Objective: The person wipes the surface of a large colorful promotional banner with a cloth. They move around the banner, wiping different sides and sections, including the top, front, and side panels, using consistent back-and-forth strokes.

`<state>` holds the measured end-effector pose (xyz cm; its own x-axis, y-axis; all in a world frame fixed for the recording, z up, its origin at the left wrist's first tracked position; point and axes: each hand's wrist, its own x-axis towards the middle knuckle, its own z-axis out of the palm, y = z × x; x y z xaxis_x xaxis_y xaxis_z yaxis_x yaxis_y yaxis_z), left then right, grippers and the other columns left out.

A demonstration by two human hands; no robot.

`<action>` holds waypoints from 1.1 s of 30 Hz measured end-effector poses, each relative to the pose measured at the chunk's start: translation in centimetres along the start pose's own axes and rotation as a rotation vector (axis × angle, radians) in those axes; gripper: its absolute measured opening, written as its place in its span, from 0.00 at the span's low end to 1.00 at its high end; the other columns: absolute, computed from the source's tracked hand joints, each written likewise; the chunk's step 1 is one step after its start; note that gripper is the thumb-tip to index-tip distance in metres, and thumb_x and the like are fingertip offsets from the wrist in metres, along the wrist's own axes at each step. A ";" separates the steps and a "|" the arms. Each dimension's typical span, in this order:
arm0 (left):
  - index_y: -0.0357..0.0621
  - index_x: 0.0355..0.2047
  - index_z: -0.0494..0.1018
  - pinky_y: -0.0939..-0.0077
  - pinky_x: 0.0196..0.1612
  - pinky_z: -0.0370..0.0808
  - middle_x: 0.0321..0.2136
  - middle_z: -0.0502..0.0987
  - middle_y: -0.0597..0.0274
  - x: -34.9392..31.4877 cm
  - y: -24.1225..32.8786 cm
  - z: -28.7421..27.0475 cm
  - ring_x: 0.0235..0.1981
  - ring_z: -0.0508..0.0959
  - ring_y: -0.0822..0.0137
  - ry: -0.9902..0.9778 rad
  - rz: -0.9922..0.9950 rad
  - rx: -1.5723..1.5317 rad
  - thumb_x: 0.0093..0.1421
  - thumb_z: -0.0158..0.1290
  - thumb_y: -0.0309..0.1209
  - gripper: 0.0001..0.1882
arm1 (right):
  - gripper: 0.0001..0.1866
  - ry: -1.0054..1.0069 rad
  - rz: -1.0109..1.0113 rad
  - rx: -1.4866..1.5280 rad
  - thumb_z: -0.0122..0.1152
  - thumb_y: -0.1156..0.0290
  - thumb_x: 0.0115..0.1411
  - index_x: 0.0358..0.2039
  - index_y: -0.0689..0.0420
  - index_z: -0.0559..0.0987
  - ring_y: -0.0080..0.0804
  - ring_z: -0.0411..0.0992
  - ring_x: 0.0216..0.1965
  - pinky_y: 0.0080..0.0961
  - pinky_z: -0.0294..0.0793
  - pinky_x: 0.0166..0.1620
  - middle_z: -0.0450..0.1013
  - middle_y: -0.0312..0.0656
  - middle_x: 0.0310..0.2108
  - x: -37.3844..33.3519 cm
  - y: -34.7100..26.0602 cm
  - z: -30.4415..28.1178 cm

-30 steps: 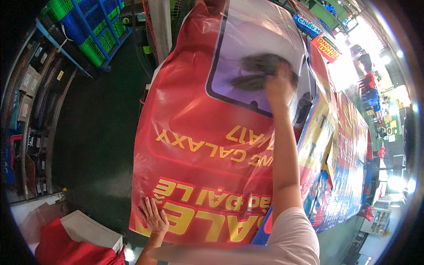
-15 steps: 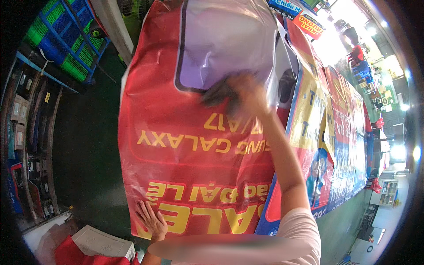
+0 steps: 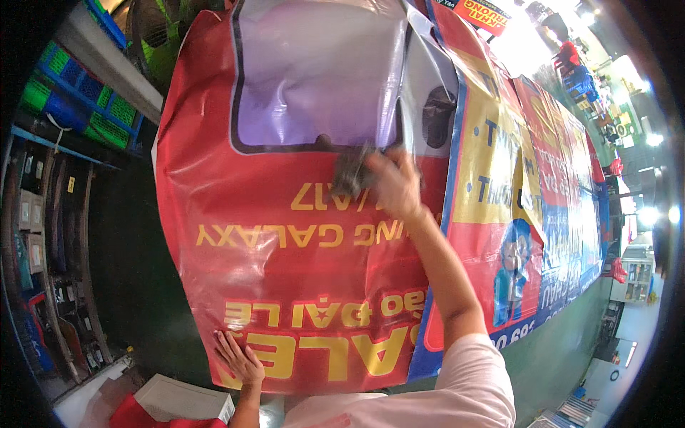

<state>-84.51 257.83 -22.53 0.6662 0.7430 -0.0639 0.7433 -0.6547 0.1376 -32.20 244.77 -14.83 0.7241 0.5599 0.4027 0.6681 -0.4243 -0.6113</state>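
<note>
A large red printed banner (image 3: 214, 185) with yellow lettering and a pale purple phone picture lies spread out before me, its surface wavy with creases. My right hand (image 3: 396, 187), slightly blurred, is closed on a dark grey cloth (image 3: 349, 170). That cloth rests on the banner just below the black rim of the phone picture and covers some of the print. Near the banner's front left corner my left hand (image 3: 241, 360) lies flat, fingers spread, holding nothing.
More printed sheets (image 3: 492, 200) in gold, red and blue adjoin the banner on the right. A shelf rack (image 3: 50, 264) stands at the left, with blue and green crates (image 3: 85, 93) behind it. A white box (image 3: 182, 399) sits at the lower left, beside red fabric (image 3: 143, 414).
My right hand and the cloth have moved to the right across the banner and slightly nearer. My left hand stays at the front left corner. The whole view has shifted a little.
</note>
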 end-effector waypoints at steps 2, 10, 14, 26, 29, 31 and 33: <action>0.36 0.67 0.49 0.39 0.66 0.43 0.69 0.47 0.45 0.0 0.2 0.0 0.69 0.47 0.42 -0.002 -0.009 0.010 0.69 0.29 0.46 0.33 | 0.28 0.355 -0.280 -0.280 0.49 0.85 0.50 0.51 0.47 0.77 0.52 0.66 0.48 0.44 0.68 0.52 0.67 0.54 0.42 7.2 4.2 -1.4; 0.38 0.68 0.49 0.43 0.67 0.44 0.69 0.48 0.45 -0.5 -0.3 0.7 0.69 0.48 0.44 0.010 -0.003 0.018 0.69 0.29 0.46 0.33 | 0.27 0.294 0.263 -0.222 0.57 0.75 0.53 0.56 0.50 0.71 0.63 0.69 0.48 0.49 0.73 0.49 0.65 0.64 0.49 2.6 5.1 1.0; 0.39 0.68 0.49 0.43 0.67 0.43 0.69 0.47 0.46 -0.3 -1.0 0.9 0.70 0.47 0.46 0.005 0.031 0.032 0.69 0.30 0.46 0.33 | 0.19 -0.176 0.625 0.173 0.54 0.72 0.53 0.47 0.61 0.77 0.43 0.74 0.42 0.34 0.73 0.48 0.75 0.48 0.42 -14.3 0.7 -6.4; 0.39 0.56 0.66 0.53 0.66 0.55 0.55 0.70 0.53 -6.8 28.4 -1.6 0.60 0.66 0.54 -0.556 1.327 -0.698 0.55 0.54 0.29 0.27 | 0.32 0.589 0.765 1.191 0.49 0.58 0.62 0.62 0.65 0.64 0.45 0.67 0.58 0.46 0.69 0.58 0.61 0.51 0.62 -37.3 -5.2 -25.2; 0.43 0.58 0.67 0.55 0.68 0.51 0.57 0.70 0.58 -9.9 31.4 0.8 0.63 0.64 0.62 -0.583 1.371 -0.337 0.56 0.52 0.32 0.27 | 0.32 -0.275 0.543 0.018 0.56 0.59 0.60 0.65 0.47 0.62 0.43 0.54 0.67 0.54 0.48 0.66 0.55 0.45 0.67 -41.2 -5.1 -19.5; 0.46 0.58 0.69 0.57 0.69 0.47 0.61 0.67 0.63 -10.7 30.9 2.6 0.66 0.60 0.66 -0.632 1.392 -0.145 0.59 0.48 0.35 0.25 | 0.35 -0.612 0.369 -0.317 0.59 0.56 0.57 0.66 0.38 0.62 0.45 0.50 0.69 0.58 0.39 0.68 0.53 0.43 0.68 -39.2 -2.0 -16.9; 0.48 0.59 0.69 0.57 0.70 0.45 0.62 0.65 0.65 -11.1 29.7 4.0 0.67 0.58 0.66 -0.466 1.411 -0.199 0.61 0.46 0.37 0.25 | 0.35 -0.710 0.228 -0.231 0.60 0.56 0.55 0.64 0.40 0.64 0.48 0.49 0.70 0.60 0.39 0.68 0.53 0.43 0.68 -32.8 4.3 -15.9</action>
<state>-69.59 229.52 -21.64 0.7961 -0.6018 -0.0634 -0.5048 -0.7182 0.4789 -50.40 213.23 -19.83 0.6163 0.7298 -0.2960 0.5913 -0.6771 -0.4381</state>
